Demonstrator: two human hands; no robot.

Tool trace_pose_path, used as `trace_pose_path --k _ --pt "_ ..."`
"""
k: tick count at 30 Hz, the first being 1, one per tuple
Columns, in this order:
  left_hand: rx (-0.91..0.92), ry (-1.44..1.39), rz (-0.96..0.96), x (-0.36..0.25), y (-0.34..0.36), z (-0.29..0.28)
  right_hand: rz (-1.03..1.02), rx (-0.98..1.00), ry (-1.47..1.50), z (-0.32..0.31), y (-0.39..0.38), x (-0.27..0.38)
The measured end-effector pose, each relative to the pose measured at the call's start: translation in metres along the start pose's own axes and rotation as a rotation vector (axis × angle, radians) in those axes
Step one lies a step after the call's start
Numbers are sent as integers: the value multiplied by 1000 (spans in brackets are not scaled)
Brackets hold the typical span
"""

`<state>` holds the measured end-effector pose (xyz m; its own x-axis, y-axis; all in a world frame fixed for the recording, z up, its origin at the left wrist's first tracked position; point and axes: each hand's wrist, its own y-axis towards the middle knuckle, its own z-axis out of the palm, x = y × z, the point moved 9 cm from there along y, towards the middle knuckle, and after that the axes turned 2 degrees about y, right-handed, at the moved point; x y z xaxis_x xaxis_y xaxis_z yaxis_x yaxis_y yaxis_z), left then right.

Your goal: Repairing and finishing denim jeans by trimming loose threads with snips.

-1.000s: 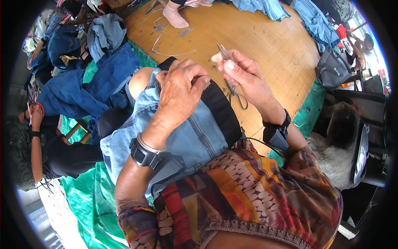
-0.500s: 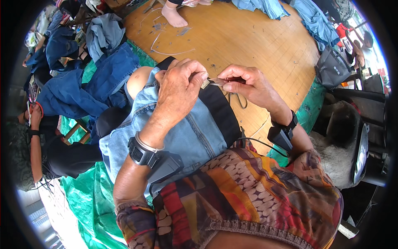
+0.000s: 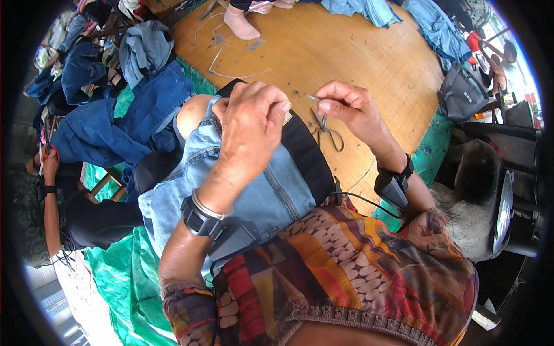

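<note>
spreading below the two hands, the denim (image 3: 236,199), pale blue, has a black band (image 3: 307,155) along its right side, and that is where the work sits. the left hand (image 3: 249,122) has stayed put over the last half second, its fingers closed in a pinch at the band's upper end, beside a small tan tag (image 3: 287,118); just what lies under them is hidden. what has changed is the right hand (image 3: 353,108): half a second ago its tool (image 3: 314,98) reached in at the tag, and now it has drawn back, up and to the right, so that a gap shows between tip and tag. its fingers are closed around the slim metal tool, with only the point sticking out. since the tag is still there and the left pinch unbroken, this looks like a break between two touches; whether anything was cut or loosened is too small to tell.

just beyond, scissors (image 3: 332,139) lie on the wooden mat (image 3: 398,86), less covered by the right hand than before. off to the left, a co-worker's hand (image 3: 51,168) holds red scissors (image 3: 56,151) beside dark jeans (image 3: 98,130). farthest out, someone's foot (image 3: 241,26) rests on the mat, with blue cloth (image 3: 363,11) to its right.
</note>
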<state>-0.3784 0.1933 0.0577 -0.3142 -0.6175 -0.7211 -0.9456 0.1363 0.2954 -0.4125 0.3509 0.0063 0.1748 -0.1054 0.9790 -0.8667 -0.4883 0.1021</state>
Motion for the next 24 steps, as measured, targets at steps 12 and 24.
trace_pose_path --k 12,24 --pt "556 -58 375 -65 -52 47 84 -147 300 -18 -6 2" --pt "-247 331 -156 30 -95 -95 68 15 261 49 18 5"
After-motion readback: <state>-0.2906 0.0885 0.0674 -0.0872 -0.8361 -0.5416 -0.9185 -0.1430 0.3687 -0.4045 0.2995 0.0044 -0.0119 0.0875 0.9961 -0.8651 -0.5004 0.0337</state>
